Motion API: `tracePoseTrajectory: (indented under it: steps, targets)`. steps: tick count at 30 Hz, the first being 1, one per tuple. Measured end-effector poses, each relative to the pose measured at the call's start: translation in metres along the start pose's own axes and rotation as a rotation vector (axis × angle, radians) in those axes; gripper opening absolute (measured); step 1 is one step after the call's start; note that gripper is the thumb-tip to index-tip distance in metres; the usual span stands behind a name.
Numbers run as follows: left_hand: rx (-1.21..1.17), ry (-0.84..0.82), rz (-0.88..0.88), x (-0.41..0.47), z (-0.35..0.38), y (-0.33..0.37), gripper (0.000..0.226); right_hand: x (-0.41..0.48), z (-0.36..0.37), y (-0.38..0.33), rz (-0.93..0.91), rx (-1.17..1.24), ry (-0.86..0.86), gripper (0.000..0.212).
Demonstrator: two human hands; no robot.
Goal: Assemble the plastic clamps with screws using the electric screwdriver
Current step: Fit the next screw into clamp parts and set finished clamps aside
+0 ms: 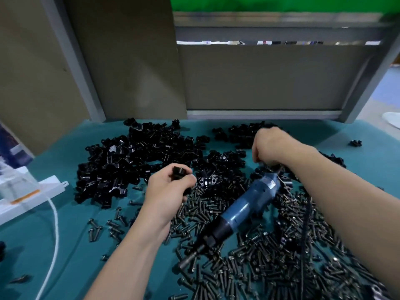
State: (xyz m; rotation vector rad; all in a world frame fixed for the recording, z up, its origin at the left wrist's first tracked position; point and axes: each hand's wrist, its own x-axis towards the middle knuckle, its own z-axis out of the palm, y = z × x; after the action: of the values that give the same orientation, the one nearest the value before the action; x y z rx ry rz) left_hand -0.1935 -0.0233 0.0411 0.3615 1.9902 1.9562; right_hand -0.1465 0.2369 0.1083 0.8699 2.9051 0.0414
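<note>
Strewn across teal mat (65, 234) at lower centre and right: black screws (249, 267). Lower left, white cord (56, 217). Centre left, heap of black plastic clamps (129, 165). Just right of it, left hand (171, 189), fingers curled round one clamp (179, 171). Centre, blue electric screwdriver (244, 204) lying on screws between both forearms. Upper right of centre, right hand (268, 146), fingers curled down, blurred, possibly gripping something dark; cannot tell.
</note>
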Motion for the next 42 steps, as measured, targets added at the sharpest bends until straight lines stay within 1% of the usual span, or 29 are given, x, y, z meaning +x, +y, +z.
tracePoseTrajectory:
  steps: [2,3,4,5,7,8,9,12,15,16,18,19,21,23,26,30,33,36,39,40,41,42]
  targets:
    - [0.015,0.004,-0.019,0.013,0.003,-0.001,0.023,0.018,0.008,-0.01,-0.076,-0.027,-0.086,0.021]
    - [0.024,0.01,-0.027,0.018,0.003,-0.003,0.024,0.026,0.012,-0.018,-0.123,-0.018,-0.106,0.026]
    - [0.03,0.013,-0.036,0.022,0.004,-0.006,0.024,0.032,0.015,-0.027,-0.176,0.005,-0.139,0.036]
    - [0.032,0.018,-0.048,0.025,0.004,-0.01,0.024,0.039,0.017,-0.037,-0.229,0.048,-0.198,0.051]
    - [0.038,0.027,-0.059,0.03,0.003,-0.017,0.024,0.054,0.021,-0.053,-0.275,0.149,-0.381,0.088]
    - [0.041,0.027,-0.057,0.033,0.002,-0.019,0.023,0.061,0.021,-0.059,-0.281,0.146,-0.44,0.1]
    - [0.039,0.023,-0.056,0.035,0.002,-0.021,0.023,0.065,0.021,-0.063,-0.294,0.11,-0.461,0.104]
    - [0.017,0.009,-0.061,0.038,0.0,-0.024,0.021,0.067,0.025,-0.075,-0.341,0.045,-0.403,0.088]
    - [0.025,-0.01,-0.066,0.038,0.0,-0.025,0.02,0.063,0.03,-0.072,-0.363,0.071,-0.358,0.086]
    - [0.021,-0.012,-0.066,0.039,-0.001,-0.025,0.021,0.06,0.028,-0.067,-0.359,0.095,-0.34,0.079]
    - [0.016,-0.018,-0.066,0.039,-0.002,-0.026,0.021,0.056,0.024,-0.056,-0.336,0.155,-0.284,0.056]
    - [0.013,-0.02,-0.066,0.04,-0.002,-0.026,0.021,0.054,0.023,-0.052,-0.326,0.159,-0.258,0.049]
    - [0.013,-0.023,-0.066,0.04,-0.001,-0.026,0.021,0.049,0.024,-0.044,-0.299,0.162,-0.234,0.043]
    - [0.013,-0.022,-0.068,0.04,-0.001,-0.026,0.021,0.041,0.026,-0.039,-0.26,0.224,-0.196,0.038]
    - [0.016,-0.015,-0.074,0.04,-0.001,-0.025,0.021,0.032,0.025,-0.032,-0.18,0.337,-0.063,0.025]
    - [0.019,-0.008,-0.075,0.039,-0.002,-0.025,0.022,0.026,0.026,-0.025,-0.123,0.372,0.012,0.028]
    - [0.023,-0.007,-0.074,0.039,-0.002,-0.026,0.023,0.021,0.028,-0.025,-0.089,0.44,0.056,0.021]
    - [0.026,-0.003,-0.075,0.04,-0.002,-0.026,0.023,0.016,0.03,-0.028,-0.088,0.415,0.098,0.013]
    - [0.024,-0.003,-0.078,0.039,-0.003,-0.026,0.024,0.013,0.027,-0.028,-0.078,0.415,0.11,0.015]
    - [0.022,-0.003,-0.077,0.038,-0.003,-0.026,0.024,0.011,0.024,-0.028,-0.07,0.483,0.13,0.018]
    - [0.022,-0.008,-0.073,0.038,-0.003,-0.024,0.024,0.007,0.021,-0.029,-0.061,0.608,0.155,0.02]
    - [0.025,-0.022,-0.064,0.036,-0.003,-0.022,0.023,0.001,0.02,-0.033,-0.052,0.799,0.164,0.022]
